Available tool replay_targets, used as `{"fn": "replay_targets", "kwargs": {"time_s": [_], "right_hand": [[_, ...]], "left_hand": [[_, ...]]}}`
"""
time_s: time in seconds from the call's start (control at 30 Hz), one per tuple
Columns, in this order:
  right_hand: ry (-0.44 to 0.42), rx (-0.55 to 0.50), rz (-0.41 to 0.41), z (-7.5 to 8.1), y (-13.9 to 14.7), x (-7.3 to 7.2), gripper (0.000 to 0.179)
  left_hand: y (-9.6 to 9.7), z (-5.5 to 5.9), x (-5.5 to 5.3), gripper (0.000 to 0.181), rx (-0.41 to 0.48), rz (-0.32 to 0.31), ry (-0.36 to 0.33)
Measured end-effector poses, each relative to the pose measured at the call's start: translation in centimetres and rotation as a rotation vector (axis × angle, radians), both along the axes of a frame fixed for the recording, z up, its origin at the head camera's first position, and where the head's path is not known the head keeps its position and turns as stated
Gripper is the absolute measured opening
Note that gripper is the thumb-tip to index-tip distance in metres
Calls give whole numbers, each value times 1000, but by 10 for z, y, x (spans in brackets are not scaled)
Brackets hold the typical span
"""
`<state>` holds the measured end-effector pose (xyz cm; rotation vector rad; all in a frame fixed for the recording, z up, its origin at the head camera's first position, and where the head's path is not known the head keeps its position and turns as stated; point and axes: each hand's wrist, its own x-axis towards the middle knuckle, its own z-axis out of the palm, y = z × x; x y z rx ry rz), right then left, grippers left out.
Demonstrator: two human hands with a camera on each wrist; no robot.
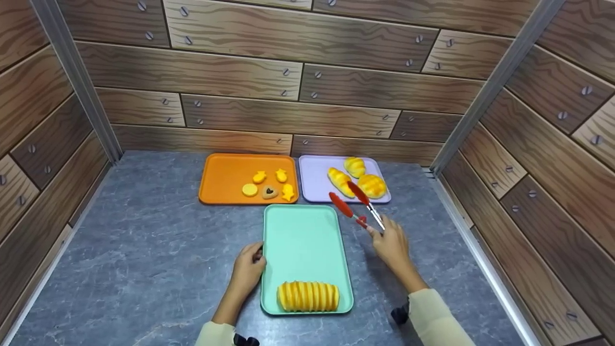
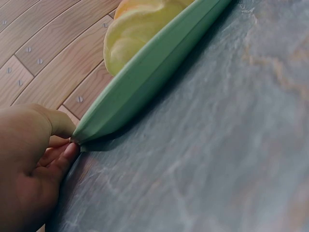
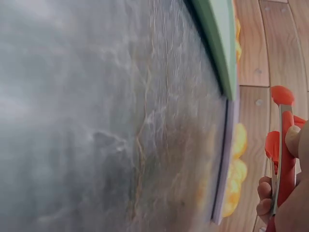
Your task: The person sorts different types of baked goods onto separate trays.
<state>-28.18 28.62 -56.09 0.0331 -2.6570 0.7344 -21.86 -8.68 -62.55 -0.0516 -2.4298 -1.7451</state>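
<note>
My left hand (image 1: 249, 269) pinches the left rim of a mint-green tray (image 1: 305, 245), thumb and fingertips meeting at its edge in the left wrist view. A ridged golden bread loaf (image 1: 308, 296) lies across the near end of that tray. My right hand (image 1: 391, 242) grips a pair of red-tipped metal tongs (image 1: 342, 204), whose two tips stand apart. In the head view the tongs point away from me and overlap the lilac tray (image 1: 314, 178). On that tray are an elongated bread (image 1: 340, 181), a round bun (image 1: 372, 186) and a ridged roll (image 1: 355, 166).
An orange tray (image 1: 223, 178) at the back left holds several small pieces, including a yellow disc (image 1: 250, 190) and a heart-shaped cookie (image 1: 270, 192). All trays lie on a grey marbled table (image 1: 158, 250). Wood-patterned walls (image 1: 240, 77) enclose the back and both sides.
</note>
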Motion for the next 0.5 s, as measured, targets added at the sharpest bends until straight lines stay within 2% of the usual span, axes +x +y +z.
{"fn": "replay_targets", "kwargs": {"time_s": [0.33,0.5], "right_hand": [[29,-86,49,4,-3,35,53],[67,-75,71,1,-2,48,52]], "left_hand": [[-1,2,-1,44,-15,-1,-1],[0,1,0,44,-12,-2,-3]]}}
